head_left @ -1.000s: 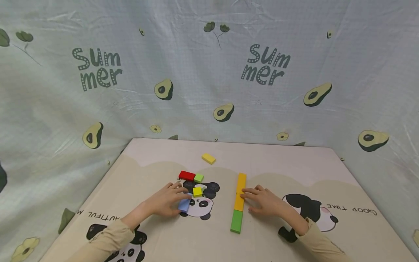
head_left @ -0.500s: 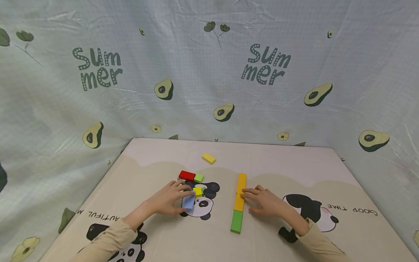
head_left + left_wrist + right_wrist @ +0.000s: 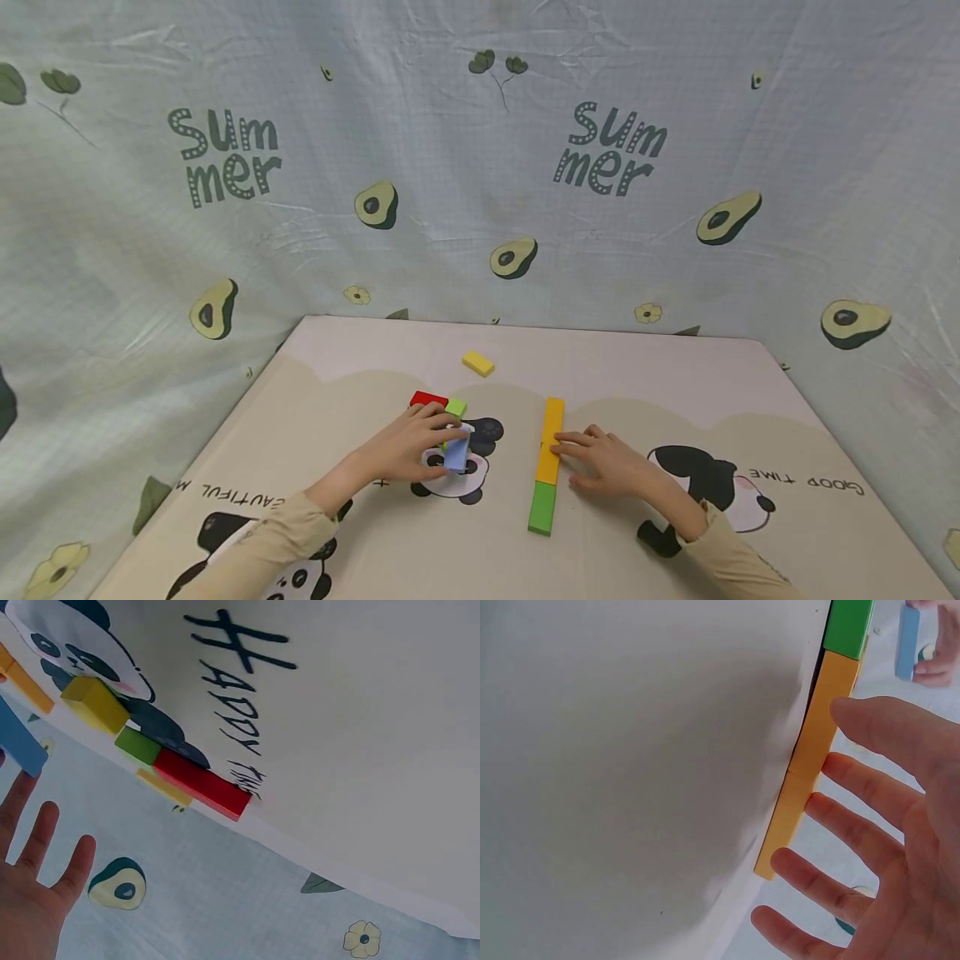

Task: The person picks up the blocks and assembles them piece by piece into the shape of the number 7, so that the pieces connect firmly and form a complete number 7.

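Fingers of the left hand [image 3: 408, 446] are pinching the blue block [image 3: 457, 452] by its two ends, thumb at the near end, fingertips at the far end; the outer fingers are standing apart, gripping nothing. The block is probably behaving as a light, stiff, sturdy part, its smooth faces likely offering limited friction. The end-to-end grip is leaving the long sides free and appears suitable; centre the pads on each end face to limit pivoting. The yellow block [image 3: 96, 705] is lying beside the left fingers, largely hidden from the head view; the light-green block [image 3: 455, 409] is resting just beyond them. Fingers of the right hand [image 3: 611, 465] are standing wide, tips lying along the near orange block [image 3: 548, 465] and far orange block [image 3: 553, 417]; contact pressure is not showing.
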Demonstrator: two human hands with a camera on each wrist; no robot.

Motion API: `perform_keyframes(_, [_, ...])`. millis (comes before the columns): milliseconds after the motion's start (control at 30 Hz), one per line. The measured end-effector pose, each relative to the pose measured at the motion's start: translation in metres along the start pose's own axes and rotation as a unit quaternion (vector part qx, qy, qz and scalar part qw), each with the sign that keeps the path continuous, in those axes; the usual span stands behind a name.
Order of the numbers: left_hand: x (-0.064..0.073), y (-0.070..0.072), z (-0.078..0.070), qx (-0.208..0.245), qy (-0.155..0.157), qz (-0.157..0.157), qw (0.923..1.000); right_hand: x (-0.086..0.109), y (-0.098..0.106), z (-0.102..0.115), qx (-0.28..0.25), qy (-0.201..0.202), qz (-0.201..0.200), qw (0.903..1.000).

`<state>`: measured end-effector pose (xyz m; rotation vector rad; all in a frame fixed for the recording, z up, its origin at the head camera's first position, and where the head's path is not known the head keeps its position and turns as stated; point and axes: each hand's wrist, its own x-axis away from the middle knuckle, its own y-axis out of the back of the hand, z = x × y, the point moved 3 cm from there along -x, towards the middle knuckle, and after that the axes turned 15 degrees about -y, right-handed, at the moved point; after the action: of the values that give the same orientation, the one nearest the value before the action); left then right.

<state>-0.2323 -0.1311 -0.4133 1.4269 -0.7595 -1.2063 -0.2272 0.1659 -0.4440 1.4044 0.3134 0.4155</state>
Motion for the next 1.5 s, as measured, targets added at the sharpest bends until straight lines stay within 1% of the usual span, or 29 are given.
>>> perform_keyframes(167, [-0.016,0.000,0.003,0.001,-0.001,0.005,1.0000,0.000,-0.001,-0.001,0.003,-0.004,0.002,1.0000])
perform_keyframes(333, [-0.032,-0.004,0.004,-0.002,-0.011,0.010,0.9999,0.000,-0.001,-0.002,-0.001,-0.002,0.000,1.0000])
perform_keyframes(567, [-0.049,-0.007,0.007,0.003,-0.012,0.020,0.9997,0.000,0.000,-0.001,0.002,0.006,-0.003,1.0000])
perform_keyframes(767, [-0.060,-0.008,0.011,0.008,-0.006,0.030,0.9995,-0.001,0.000,-0.002,0.005,0.010,-0.003,0.9999])
perform_keyframes(967, [-0.071,-0.009,0.016,0.014,-0.008,0.027,0.9995,-0.001,-0.001,-0.002,0.002,0.011,-0.002,0.9999])
perform_keyframes(1200, [-0.082,-0.016,0.025,0.005,-0.004,0.022,0.9997,-0.001,0.000,-0.003,0.003,0.007,0.006,1.0000])
perform_keyframes(1333, [-0.086,-0.020,0.030,-0.005,-0.006,0.021,0.9998,-0.001,0.000,-0.002,0.006,0.007,0.004,0.9999])
perform_keyframes(1500, [-0.090,-0.025,0.035,0.001,0.001,0.017,0.9999,0.000,0.001,-0.002,0.000,0.008,0.003,1.0000])
